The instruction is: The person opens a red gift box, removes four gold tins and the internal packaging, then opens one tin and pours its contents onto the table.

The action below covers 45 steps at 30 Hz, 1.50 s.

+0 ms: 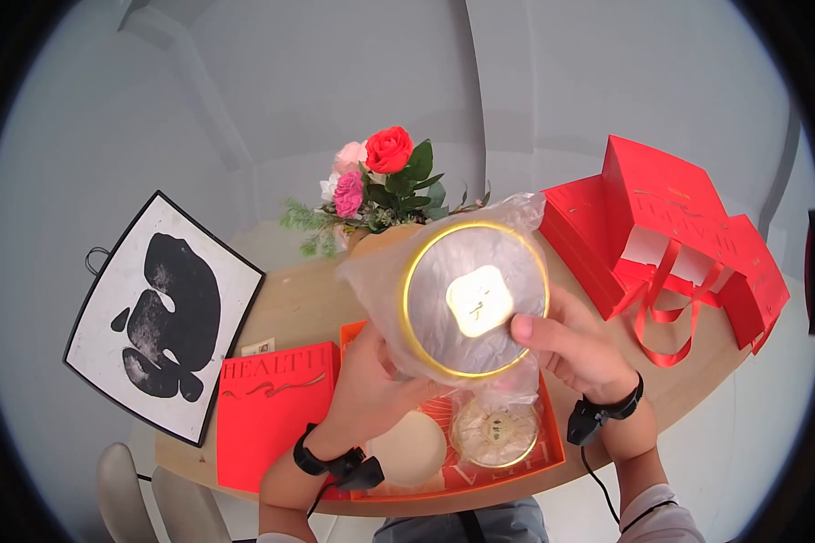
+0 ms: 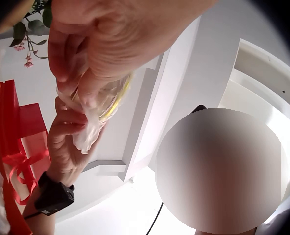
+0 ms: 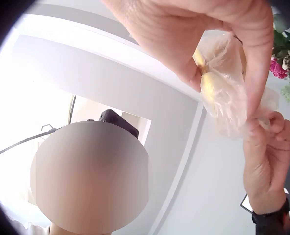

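Observation:
Both hands hold up a round container with a gold rim and a shiny gold label, wrapped in a clear plastic bag. My left hand grips it from the lower left; in the left wrist view its fingers pinch gathered plastic. On the other side, my right hand has its thumb over the gold rim and its fingers behind. The right wrist view shows crumpled plastic between that thumb and fingers. Below sits an open orange-red box with another wrapped round container.
A pale round piece lies in the open box. To the left are a red box lettered HEALTH and a framed black-and-white picture. Flowers stand behind, and red gift packaging with ribbon handles is at right on the wooden table.

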Available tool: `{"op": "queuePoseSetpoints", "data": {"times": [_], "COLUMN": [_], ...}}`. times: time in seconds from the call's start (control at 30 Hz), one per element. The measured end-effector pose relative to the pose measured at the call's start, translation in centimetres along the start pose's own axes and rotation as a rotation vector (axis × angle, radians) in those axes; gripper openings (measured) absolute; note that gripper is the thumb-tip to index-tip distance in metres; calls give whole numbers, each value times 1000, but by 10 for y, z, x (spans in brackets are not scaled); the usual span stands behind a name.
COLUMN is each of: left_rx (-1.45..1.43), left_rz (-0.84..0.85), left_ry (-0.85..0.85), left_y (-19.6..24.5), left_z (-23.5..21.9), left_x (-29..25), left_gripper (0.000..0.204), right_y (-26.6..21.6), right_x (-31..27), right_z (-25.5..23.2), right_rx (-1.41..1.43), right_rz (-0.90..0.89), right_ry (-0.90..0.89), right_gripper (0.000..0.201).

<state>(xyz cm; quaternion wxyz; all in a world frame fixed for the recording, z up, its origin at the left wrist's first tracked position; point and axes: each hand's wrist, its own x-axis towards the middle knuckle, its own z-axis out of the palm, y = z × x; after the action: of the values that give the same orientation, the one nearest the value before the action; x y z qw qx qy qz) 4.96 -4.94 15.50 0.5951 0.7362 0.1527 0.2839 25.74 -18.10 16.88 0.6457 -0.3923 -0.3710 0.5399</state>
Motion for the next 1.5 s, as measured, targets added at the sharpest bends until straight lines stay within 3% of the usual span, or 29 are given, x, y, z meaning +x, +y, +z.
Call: {"op": "queuePoseSetpoints", "data": {"times": [0.13, 0.2, 0.23, 0.3, 0.33, 0.4, 0.43, 0.5, 0.6, 0.73, 1.1, 1.27, 1.37, 1.43, 1.5], "left_rx": [175, 522, 522, 140, 140, -248, -251, -335, -373, -439, -520, -620, -648, -661, -659], "left_rz": [63, 115, 116, 237, 236, -37, -38, -149, -110, -140, -65, -120, -116, -96, -67], "left_ry": [53, 195, 194, 213, 213, 105, 110, -16, -28, 35, 7, 15, 25, 29, 65], "left_y": [-4, 4, 2, -4, 3, 22, 22, 23, 21, 12, 8, 15, 14, 11, 8], "left_z": [-7, -10, -13, -17, -13, 0, 3, 6, 6, 1, 3, 1, -1, -1, -1], "left_x": [7, 6, 5, 3, 1, -5, -3, 2, 3, 2, 6, 7, 8, 8, 7], "left_gripper": [64, 62, 62, 61, 61, 50, 50, 52, 55, 57, 67, 61, 56, 54, 53], "right_y": [-7, 0, -2, -7, -5, -1, 5, 16, 17, 8, 5, 14, 17, 6, -3], "right_x": [2, 6, 6, 9, 9, 11, 12, 12, 10, 3, 3, 9, 11, 5, -2], "right_z": [4, 0, 3, 11, 11, 11, 11, 11, 17, 21, 14, 2, -7, -3, 2], "right_rx": [114, 83, 83, 60, 60, 5, 3, -249, -246, -238, -201, -171, -342, -138, -69], "right_rz": [24, -84, -85, -175, -174, -181, -177, -368, -341, -168, -173, -156, -240, -35, 31], "right_ry": [-7, 113, 113, 127, 127, 91, 88, 122, 73, -26, -82, -97, 6, 68, 35], "right_gripper": [60, 59, 59, 59, 59, 62, 62, 68, 73, 74, 74, 74, 76, 82, 86]}}
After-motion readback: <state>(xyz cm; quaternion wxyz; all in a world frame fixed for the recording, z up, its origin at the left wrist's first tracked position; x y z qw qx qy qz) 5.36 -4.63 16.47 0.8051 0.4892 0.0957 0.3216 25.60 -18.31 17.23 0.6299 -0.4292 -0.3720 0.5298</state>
